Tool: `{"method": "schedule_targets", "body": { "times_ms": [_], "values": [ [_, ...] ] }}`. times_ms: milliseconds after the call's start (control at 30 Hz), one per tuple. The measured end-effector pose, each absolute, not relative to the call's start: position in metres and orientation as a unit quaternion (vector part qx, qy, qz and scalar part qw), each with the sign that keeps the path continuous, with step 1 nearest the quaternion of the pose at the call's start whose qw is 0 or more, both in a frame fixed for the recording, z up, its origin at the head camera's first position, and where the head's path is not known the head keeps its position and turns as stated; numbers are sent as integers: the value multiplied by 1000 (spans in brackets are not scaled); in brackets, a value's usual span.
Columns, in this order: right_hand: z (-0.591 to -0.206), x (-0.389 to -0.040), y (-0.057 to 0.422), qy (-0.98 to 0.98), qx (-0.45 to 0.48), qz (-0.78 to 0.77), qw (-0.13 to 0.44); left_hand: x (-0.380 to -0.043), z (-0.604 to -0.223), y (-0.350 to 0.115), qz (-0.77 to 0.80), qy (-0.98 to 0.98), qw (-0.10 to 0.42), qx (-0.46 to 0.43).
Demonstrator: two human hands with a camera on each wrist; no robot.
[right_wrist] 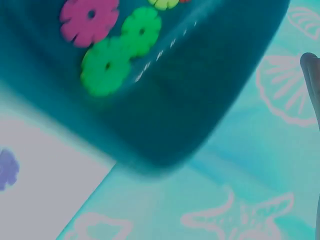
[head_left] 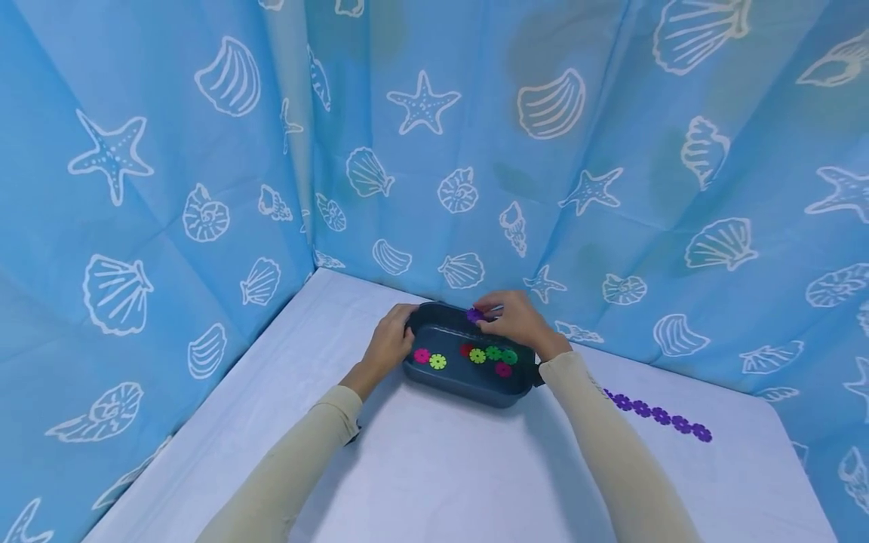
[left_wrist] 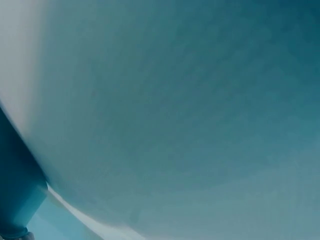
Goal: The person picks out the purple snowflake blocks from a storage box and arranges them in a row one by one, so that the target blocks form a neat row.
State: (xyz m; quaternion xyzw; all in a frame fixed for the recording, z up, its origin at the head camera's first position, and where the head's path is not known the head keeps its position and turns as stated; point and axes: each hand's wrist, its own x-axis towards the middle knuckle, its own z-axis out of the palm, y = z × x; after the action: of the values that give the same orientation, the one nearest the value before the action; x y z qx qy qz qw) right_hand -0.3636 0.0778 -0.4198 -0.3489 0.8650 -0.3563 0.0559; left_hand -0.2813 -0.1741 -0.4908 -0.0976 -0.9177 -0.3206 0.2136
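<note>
A dark blue-grey rectangular basin (head_left: 468, 381) holds several notched plastic discs, among them a pink disc (head_left: 422, 355), a yellow disc (head_left: 437, 362) and a green disc (head_left: 509, 357). My left hand (head_left: 391, 337) grips the basin's left end by the rim. Over the far side of the basin, my right hand (head_left: 511, 320) pinches a purple disc (head_left: 474, 315) between thumb and fingers. Through the right wrist camera, green discs (right_wrist: 106, 67) and a magenta disc (right_wrist: 90, 19) show inside one end of the basin. Blurred close surfaces fill the left wrist view.
On the white-covered table (head_left: 434, 467), a row of purple discs (head_left: 661, 415) lies right of the basin, partly behind the right sleeve. A blue curtain (head_left: 421, 181) with white shell and starfish prints stands along the table's back and left sides.
</note>
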Motion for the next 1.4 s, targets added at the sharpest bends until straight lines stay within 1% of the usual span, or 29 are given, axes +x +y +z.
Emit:
{"method": "schedule_targets", "body": {
  "times_ms": [100, 167, 367, 567, 800, 1000, 1233, 1400],
  "values": [
    [-417, -362, 93, 866, -352, -355, 28, -281, -491, -174, -324, -916, 216, -96],
    [-416, -361, 105, 868, -344, -357, 20, -282, -492, -174, -324, -915, 219, -96],
    [-411, -357, 148, 886, -295, -357, 18, -282, -493, -172, -320, -919, 213, -90],
    [-410, -349, 204, 916, -232, -326, 16, -280, -493, -170, -329, -918, 205, -84],
    [-426, -335, 280, 943, -175, -281, 18, -280, -493, -171, -332, -916, 208, -87],
    [-442, -308, 341, 953, -101, -285, 19, -279, -491, -170, -334, -914, 210, -92],
    [-463, -284, 399, 959, -26, -282, -6, -278, -490, -170, -333, -916, 204, -95],
    [-472, -272, 429, 966, 18, -256, -8, -278, -488, -168, -331, -919, 195, -86]
  ]
}}
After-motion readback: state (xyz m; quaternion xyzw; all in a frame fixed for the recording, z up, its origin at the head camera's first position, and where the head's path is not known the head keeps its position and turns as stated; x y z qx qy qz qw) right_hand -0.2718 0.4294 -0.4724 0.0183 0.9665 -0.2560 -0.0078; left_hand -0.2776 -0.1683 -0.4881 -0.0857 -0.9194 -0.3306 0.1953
